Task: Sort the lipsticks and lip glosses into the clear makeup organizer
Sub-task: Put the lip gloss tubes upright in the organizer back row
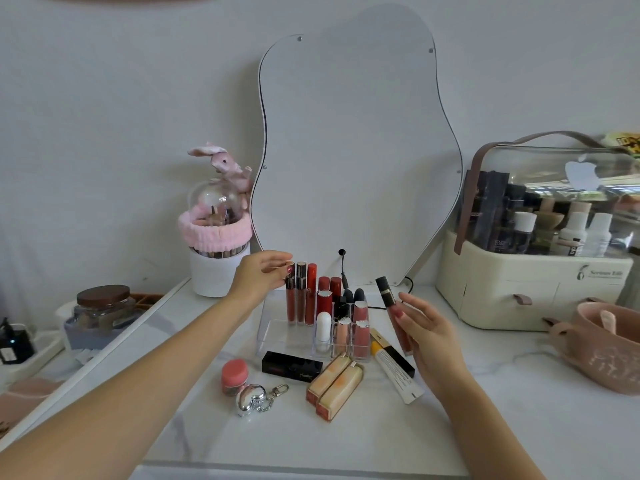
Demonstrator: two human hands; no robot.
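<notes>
— What is going on at the far left?

— A brown-lidded jar (103, 308) is sitting there, and a white brush cup (218, 271) with a pink band is standing behind the left hand (260, 277).

— Is that hand gripping anything?

— It is pinching the cap of the leftmost lip gloss tube (290, 296), which is standing upright in the clear makeup organizer (277, 336) (back row, beside two more tall tubes).

— And in front?

— A pink pot (234, 375), a black lipstick box (292, 366) and two peach cartons (335, 384) are lying on the bench (346, 438).

— The right hand (427, 336)?

— It is holding a black-capped lip gloss (394, 313) tilted, just right of the organizer. A cream storage case (533, 282) is standing further right.
</notes>
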